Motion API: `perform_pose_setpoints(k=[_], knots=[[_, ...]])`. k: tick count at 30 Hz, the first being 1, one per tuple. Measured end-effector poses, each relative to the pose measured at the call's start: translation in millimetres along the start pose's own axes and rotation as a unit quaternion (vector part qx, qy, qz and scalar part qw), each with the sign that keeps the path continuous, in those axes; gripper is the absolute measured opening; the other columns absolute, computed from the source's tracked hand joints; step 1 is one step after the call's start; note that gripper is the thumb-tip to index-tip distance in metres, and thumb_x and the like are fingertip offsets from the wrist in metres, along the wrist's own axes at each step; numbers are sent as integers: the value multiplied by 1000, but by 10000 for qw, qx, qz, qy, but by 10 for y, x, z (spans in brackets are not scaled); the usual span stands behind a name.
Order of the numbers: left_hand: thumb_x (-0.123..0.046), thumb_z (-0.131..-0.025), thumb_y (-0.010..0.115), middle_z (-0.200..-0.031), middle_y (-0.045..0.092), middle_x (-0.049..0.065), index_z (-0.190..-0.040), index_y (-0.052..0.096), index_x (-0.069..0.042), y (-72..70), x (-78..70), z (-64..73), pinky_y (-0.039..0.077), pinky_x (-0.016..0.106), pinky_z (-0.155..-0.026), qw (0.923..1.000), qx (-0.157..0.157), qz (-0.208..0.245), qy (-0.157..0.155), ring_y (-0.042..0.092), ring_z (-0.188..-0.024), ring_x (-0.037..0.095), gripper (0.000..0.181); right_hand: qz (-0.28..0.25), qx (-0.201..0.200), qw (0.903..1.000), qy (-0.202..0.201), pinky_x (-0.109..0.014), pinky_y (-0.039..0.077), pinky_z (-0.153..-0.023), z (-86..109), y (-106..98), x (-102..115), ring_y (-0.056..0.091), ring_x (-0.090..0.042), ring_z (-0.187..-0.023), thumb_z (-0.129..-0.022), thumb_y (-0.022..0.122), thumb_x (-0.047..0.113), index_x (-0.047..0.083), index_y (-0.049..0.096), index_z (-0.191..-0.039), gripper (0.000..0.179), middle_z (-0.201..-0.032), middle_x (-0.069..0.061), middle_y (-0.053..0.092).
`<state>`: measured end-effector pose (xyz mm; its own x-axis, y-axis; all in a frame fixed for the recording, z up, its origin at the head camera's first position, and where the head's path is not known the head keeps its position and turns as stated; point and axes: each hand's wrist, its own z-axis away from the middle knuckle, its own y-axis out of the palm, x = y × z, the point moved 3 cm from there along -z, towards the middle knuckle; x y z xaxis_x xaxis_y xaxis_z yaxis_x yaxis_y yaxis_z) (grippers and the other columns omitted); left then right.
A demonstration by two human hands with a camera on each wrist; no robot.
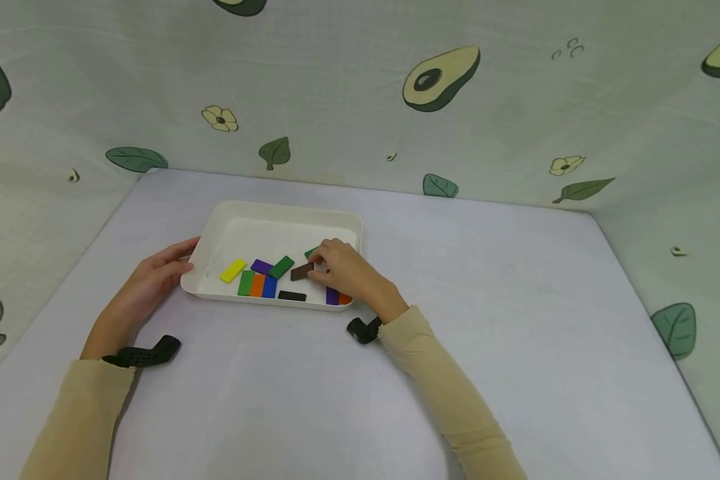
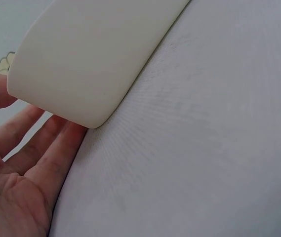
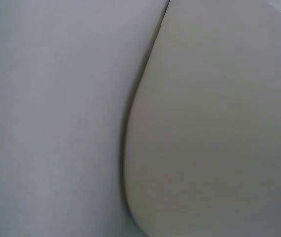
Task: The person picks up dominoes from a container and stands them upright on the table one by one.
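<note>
A shallow white tray (image 1: 264,217) holds several small coloured rectangular blocks. My left hand (image 1: 150,283) touches the tray's left end, its fingers (image 2: 51,163) stretched against the wall and the thumb by the rim. Over the tray's right part, my right hand (image 1: 348,270) pinches the right end of a brown block (image 1: 301,271) between thumb and forefinger. A green block (image 1: 311,253) is partly covered by that hand. A purple block (image 1: 333,296) and an orange block (image 1: 345,299) sit in the near right corner. The right wrist view shows only the tray's outer wall (image 3: 209,123) and the table.
Lime green (image 1: 247,283), orange (image 1: 257,285) and blue (image 1: 269,287) blocks stand side by side along the near wall. Yellow (image 1: 233,271), purple (image 1: 261,267), dark green (image 1: 282,267) and black (image 1: 292,296) blocks lie around them. Behind the white table (image 1: 516,320) hangs an avocado-print cloth (image 1: 336,80).
</note>
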<state>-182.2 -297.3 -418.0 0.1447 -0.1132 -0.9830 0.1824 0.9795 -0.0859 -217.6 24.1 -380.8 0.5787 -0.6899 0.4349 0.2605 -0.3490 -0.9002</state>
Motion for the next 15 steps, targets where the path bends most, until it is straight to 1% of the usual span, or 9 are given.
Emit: perform_pose_setpoints(k=[4,7,9,11,14,15], knots=[[-17,-96,51,-143,34,-4,-147,29,-12,-1,8,4,42,5,-84,9998,60,139,110,46,-110,-9,56,-288,33,9995,94,-27,44,-87,19,-14,-1,49,-15,-97,-90,61,26,8,63,-111,28,-103,-3,60],[-19,-96,51,-145,32,-3,-146,30,-14,-1,-4,-2,42,5,-85,10000,-11,-2,49,45,-111,-9,55,-495,49,9987,131,-25,46,-85,30,-18,-1,49,-15,-97,-90,61,24,8,63,-112,27,-103,-3,60],[-19,-96,50,-146,32,-3,-146,30,-14,-4,-8,-3,42,5,-85,10000,-5,-11,54,45,-111,-8,54,-627,56,9979,134,-23,46,-82,36,-21,2,50,-15,-96,-90,61,22,7,63,-112,27,-101,-4,60],[-19,-96,50,-144,34,-6,-146,31,-15,-6,-12,-1,42,5,-85,10000,-11,-10,55,45,-111,-9,54,-721,53,9973,124,-22,46,-78,40,-25,5,50,-15,-94,-90,61,20,7,63,-112,27,-99,-3,61],[-18,-96,50,-142,35,-6,-146,31,-13,-3,-10,1,42,6,-85,9998,72,170,114,46,-110,-8,54,-808,27,9967,97,-20,45,-74,44,-36,11,51,-14,-90,-89,61,18,6,64,-112,25,-94,-3,61],[-18,-96,51,-142,36,-7,-146,31,-14,-2,-10,-1,42,6,-85,9998,52,139,90,46,-110,-9,54,-821,12,9966,83,-19,45,-73,46,-40,12,51,-14,-89,-89,61,17,6,64,-112,25,-93,-2,61]])
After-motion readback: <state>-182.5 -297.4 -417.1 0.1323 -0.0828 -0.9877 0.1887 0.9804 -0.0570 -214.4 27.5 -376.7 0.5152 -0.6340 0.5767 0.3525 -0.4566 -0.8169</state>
